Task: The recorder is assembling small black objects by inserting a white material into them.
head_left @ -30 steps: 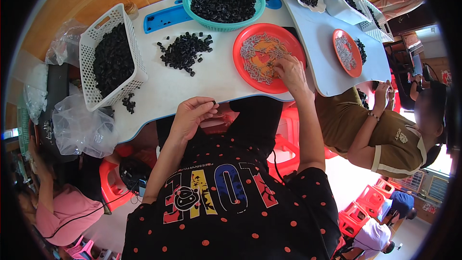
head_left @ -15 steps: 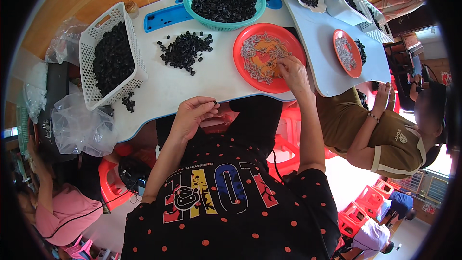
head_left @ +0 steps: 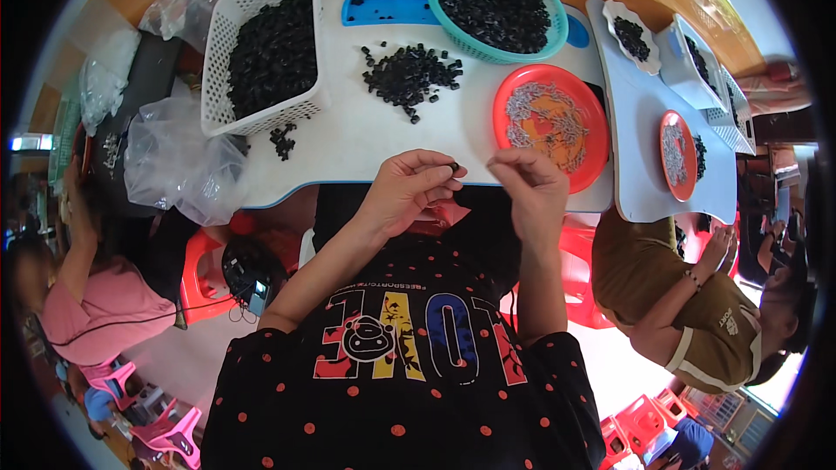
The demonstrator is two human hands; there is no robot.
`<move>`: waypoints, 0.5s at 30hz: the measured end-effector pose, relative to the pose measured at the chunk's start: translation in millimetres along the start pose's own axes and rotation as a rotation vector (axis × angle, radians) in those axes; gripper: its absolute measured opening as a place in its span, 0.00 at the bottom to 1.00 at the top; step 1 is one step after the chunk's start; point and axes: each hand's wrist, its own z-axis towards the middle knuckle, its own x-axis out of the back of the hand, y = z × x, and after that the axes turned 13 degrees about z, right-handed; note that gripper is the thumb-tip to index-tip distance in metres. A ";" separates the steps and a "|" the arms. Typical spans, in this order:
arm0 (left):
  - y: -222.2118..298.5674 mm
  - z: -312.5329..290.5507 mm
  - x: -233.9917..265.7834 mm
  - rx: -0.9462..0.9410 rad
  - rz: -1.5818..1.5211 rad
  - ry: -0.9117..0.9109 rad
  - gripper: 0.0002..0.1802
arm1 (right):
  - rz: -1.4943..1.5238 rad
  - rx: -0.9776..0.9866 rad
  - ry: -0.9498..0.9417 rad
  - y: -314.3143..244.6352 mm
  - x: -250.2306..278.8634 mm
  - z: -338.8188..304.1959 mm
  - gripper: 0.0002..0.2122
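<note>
Above the table's front edge, my left hand (head_left: 411, 196) pinches a small black plastic piece (head_left: 455, 167) between thumb and fingertips. Close by on its right is my right hand (head_left: 538, 196), thumb and fingers drawn together in a pinch; whatever it holds is too small to make out. A red plate (head_left: 596, 104) lies just beyond my right hand, with many small grey pin-like parts (head_left: 544, 97) scattered in it. Farther off, a loose pile of black pieces (head_left: 411, 77) sits on the white table (head_left: 348, 148).
A white basket (head_left: 300, 113) of black pieces stands left, a teal basket (head_left: 501, 56) of them at the back, beside a blue tray (head_left: 370, 9). Plastic bags (head_left: 183, 161) lie far left. At the adjoining right table (head_left: 640, 157) sits a person in brown (head_left: 653, 287).
My right hand has left the red plate and come toward my left hand. The left hand still pinches the black piece. The whole view has shifted, so the table sits farther right.
</note>
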 end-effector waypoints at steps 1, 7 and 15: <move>0.9 -2.0 0.3 -0.020 -0.052 -0.029 0.09 | 0.030 -0.023 -0.043 3.1 -7.8 -2.2 0.06; -0.6 -10.7 6.7 -0.046 -0.052 0.021 0.08 | -0.206 0.057 -0.127 17.0 -32.2 -5.3 0.05; -2.3 -23.5 12.2 -0.068 -0.096 0.039 0.08 | -0.390 0.252 -0.111 25.7 -43.7 -19.6 0.07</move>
